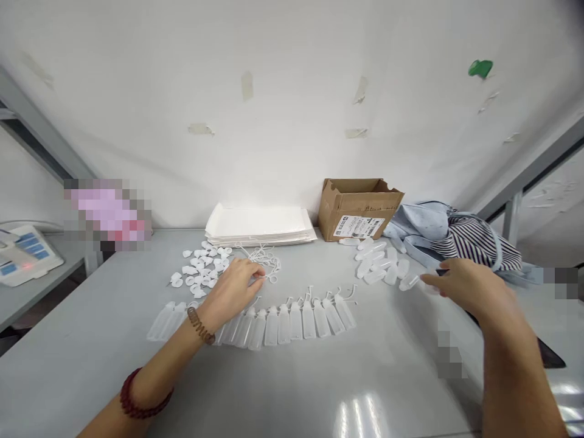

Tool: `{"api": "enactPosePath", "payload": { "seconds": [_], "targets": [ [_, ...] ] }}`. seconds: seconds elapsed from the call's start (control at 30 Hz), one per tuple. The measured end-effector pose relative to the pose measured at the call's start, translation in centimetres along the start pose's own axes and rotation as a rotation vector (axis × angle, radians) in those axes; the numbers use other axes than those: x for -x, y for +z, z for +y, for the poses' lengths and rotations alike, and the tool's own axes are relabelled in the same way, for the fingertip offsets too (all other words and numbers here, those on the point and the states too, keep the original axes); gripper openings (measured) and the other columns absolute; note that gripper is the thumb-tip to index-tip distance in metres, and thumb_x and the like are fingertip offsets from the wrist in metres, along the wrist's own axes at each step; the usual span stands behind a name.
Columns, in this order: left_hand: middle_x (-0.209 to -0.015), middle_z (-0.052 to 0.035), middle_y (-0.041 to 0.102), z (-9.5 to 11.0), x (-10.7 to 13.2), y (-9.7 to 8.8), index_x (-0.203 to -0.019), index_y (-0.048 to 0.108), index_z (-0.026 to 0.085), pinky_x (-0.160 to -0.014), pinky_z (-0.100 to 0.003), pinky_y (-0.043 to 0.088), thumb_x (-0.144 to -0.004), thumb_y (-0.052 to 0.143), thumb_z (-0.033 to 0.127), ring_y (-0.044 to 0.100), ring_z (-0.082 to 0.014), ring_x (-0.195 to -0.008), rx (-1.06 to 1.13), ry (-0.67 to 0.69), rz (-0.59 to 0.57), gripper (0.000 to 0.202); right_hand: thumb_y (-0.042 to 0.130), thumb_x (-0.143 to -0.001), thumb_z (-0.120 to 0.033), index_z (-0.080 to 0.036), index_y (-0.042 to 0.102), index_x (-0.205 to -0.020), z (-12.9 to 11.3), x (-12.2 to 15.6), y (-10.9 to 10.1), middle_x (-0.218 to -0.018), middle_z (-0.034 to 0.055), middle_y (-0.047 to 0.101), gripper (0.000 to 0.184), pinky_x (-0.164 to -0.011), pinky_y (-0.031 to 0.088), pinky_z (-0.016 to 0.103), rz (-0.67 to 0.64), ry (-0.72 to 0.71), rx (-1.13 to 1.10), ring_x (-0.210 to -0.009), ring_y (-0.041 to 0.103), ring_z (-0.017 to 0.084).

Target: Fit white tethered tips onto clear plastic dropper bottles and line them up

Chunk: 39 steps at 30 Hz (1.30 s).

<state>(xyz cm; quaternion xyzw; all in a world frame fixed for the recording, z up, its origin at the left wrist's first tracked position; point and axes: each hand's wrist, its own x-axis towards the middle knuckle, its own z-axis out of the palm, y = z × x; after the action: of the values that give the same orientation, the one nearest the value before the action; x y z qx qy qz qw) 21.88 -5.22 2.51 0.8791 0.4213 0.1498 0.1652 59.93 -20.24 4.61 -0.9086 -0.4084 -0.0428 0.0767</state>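
Note:
My left hand [235,285] is over the near side of a tangle of white plastic loops [270,258], its fingers curled together; whatever is between the fingertips is hidden. To its left lies a heap of small white caps [198,267]. Just below, a row of flat translucent bottles [296,321] runs across the table, several with thin white strips at their necks. On the right, my right hand [474,292] is closed on a translucent bottle [431,285], mostly covered by the fingers. Beside it is a loose pile of similar translucent bottles [378,261].
Against the wall stand a stack of white sheets [260,225] and an open cardboard box [360,210]. Bunched blue and striped cloth [456,237] lies at the back right. A white device with blue keys [30,252] is on another surface at far left.

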Motion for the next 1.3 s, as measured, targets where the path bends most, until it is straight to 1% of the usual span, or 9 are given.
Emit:
{"api": "enactPosePath", "payload": {
  "seconds": [0.07, 0.13, 0.3, 0.4, 0.5, 0.87, 1.07, 1.2, 1.3],
  "targets": [
    [-0.087, -0.0082, 0.067, 0.0, -0.1, 0.3, -0.082, 0.065, 0.018, -0.078, -0.039, 0.046, -0.082, 0.044, 0.029, 0.055, -0.028, -0.093, -0.002, -0.004, 0.009, 0.024, 0.064, -0.071, -0.04, -0.016, 0.066, -0.08, -1.4, 0.6, -0.3, -0.069, 0.0138, 0.07, 0.025, -0.05, 0.039, 0.035, 0.127, -0.053, -0.055, -0.066, 0.065, 0.032],
    [-0.084, -0.0091, 0.065, -0.1, -0.3, 0.5, -0.078, 0.065, 0.018, -0.075, -0.04, 0.045, -0.082, 0.044, 0.03, 0.055, -0.0291, -0.09, -0.007, -0.009, 0.007, 0.025, 0.062, -0.075, -0.039, -0.016, 0.066, -0.092, -3.4, 1.4, -0.4, -0.075, 0.0107, 0.071, 0.029, -0.055, 0.042, 0.035, 0.177, -0.146, -0.156, -0.072, 0.066, 0.031],
    [-0.08, -0.0091, 0.064, -0.2, -0.9, 0.7, -0.072, 0.063, 0.018, -0.073, -0.039, 0.045, -0.08, 0.043, 0.027, 0.054, -0.0287, -0.087, -0.015, 0.004, -0.013, 0.024, 0.058, -0.081, -0.039, -0.016, 0.065, -0.089, -9.2, 4.6, 1.0, -0.075, 0.0069, 0.068, 0.026, -0.057, 0.047, 0.032, 0.27, -0.464, -0.525, -0.062, 0.063, 0.021],
    [-0.083, -0.0081, 0.064, -0.3, -1.1, 0.9, -0.077, 0.062, 0.017, -0.075, -0.038, 0.045, -0.08, 0.043, 0.025, 0.054, -0.0273, -0.088, -0.011, 0.001, -0.003, 0.02, 0.053, -0.088, -0.036, -0.016, 0.063, -0.095, -11.6, 6.8, 2.3, -0.079, 0.0075, 0.067, 0.023, -0.056, 0.048, 0.03, 0.237, -0.695, -0.623, -0.07, 0.063, 0.02],
    [-0.086, -0.0083, 0.065, -0.6, -1.3, 1.1, -0.083, 0.061, 0.017, -0.077, -0.037, 0.044, -0.08, 0.045, 0.024, 0.054, -0.027, -0.09, -0.007, -0.017, 0.012, 0.018, 0.053, -0.09, -0.031, -0.016, 0.061, -0.098, -12.9, 8.2, 3.0, -0.078, 0.0072, 0.065, 0.019, -0.059, 0.05, 0.03, 0.195, -0.819, -0.651, -0.071, 0.062, 0.02],
    [-0.078, -0.0102, 0.065, -0.8, -1.6, 0.8, -0.069, 0.061, 0.018, -0.073, -0.037, 0.044, -0.083, 0.044, 0.02, 0.054, -0.0293, -0.089, -0.027, 0.031, 0.006, 0.022, 0.057, -0.087, -0.026, -0.017, 0.061, -0.096, -17.5, 7.7, 2.8, -0.079, 0.0065, 0.065, 0.013, -0.065, 0.051, 0.033, 0.171, -0.939, -0.738, -0.074, 0.062, 0.02],
    [-0.075, -0.0066, 0.067, -1.7, -1.7, -0.5, -0.072, 0.062, 0.017, -0.069, -0.034, 0.046, -0.086, 0.039, 0.021, 0.06, -0.0243, -0.078, 0.004, -0.013, 0.02, 0.027, 0.054, -0.089, -0.029, -0.016, 0.06, -0.097, -16.5, 7.5, 4.1, -0.077, 0.0074, 0.063, 0.016, -0.065, 0.05, 0.035, 0.239, -0.883, -0.753, -0.074, 0.06, 0.022],
    [-0.092, -0.0073, 0.068, -2.0, -1.4, -1.0, -0.087, 0.065, 0.016, -0.078, -0.036, 0.046, -0.085, 0.044, 0.021, 0.058, -0.0249, -0.091, 0.009, 0.009, 0.03, 0.022, 0.054, -0.09, -0.03, -0.017, 0.06, -0.1, -15.9, 7.2, 4.0, -0.079, 0.0068, 0.063, 0.017, -0.067, 0.05, 0.034, 0.272, -0.888, -0.748, -0.074, 0.061, 0.021],
    [-0.096, -0.0075, 0.066, -1.6, -1.0, -0.5, -0.092, 0.066, 0.017, -0.085, -0.037, 0.044, -0.085, 0.047, 0.019, 0.053, -0.0252, -0.098, 0.004, 0.085, -0.003, 0.02, 0.054, -0.09, -0.029, -0.016, 0.06, -0.099, -15.9, 7.1, 4.0, -0.078, 0.0067, 0.064, 0.017, -0.066, 0.05, 0.034, 0.308, -0.908, -0.724, -0.073, 0.061, 0.021]
  ]
}}
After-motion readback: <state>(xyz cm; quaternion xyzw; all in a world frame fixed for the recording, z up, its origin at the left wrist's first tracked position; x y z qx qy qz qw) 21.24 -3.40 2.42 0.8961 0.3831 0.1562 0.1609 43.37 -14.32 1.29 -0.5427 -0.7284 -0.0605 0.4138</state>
